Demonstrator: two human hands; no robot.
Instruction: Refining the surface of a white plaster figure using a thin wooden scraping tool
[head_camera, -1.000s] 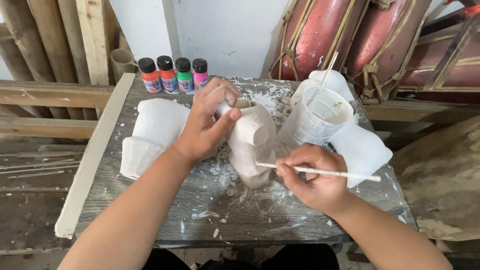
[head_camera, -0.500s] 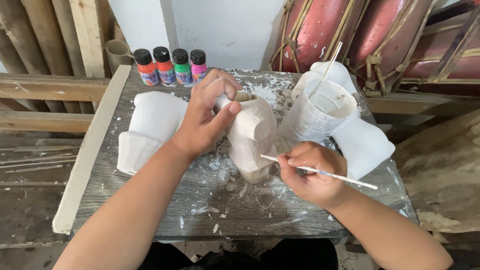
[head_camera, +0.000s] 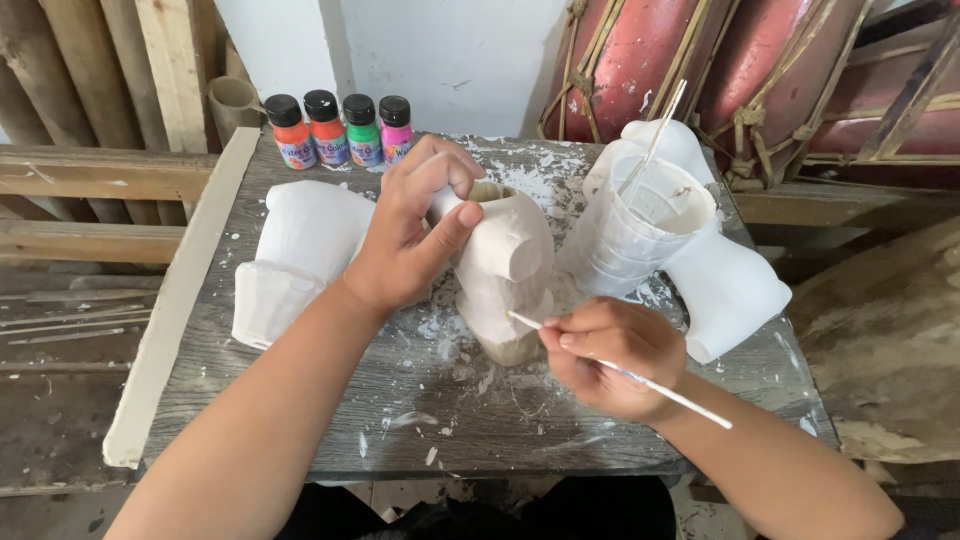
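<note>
Little differs from half a second ago: the left hand (head_camera: 405, 250) keeps its grip on the top of the white plaster figure (head_camera: 505, 270), and the right hand (head_camera: 605, 355) has shifted only slightly, its thin brush (head_camera: 620, 370) still touching the figure's lower right side. The figure stands on the paint-flecked grey table (head_camera: 300, 400), near its middle, between the two hands: the left hand wraps over its open upper end from the left, fingers closed on the rim, while the right hand sits just below and to the right, fingers pinched shut around the brush. The figure's long axis runs from its open top, farther from the person, down to its base nearer them. The brush lies slanted, tip up-left against the plaster, handle pointing down-right.
</note>
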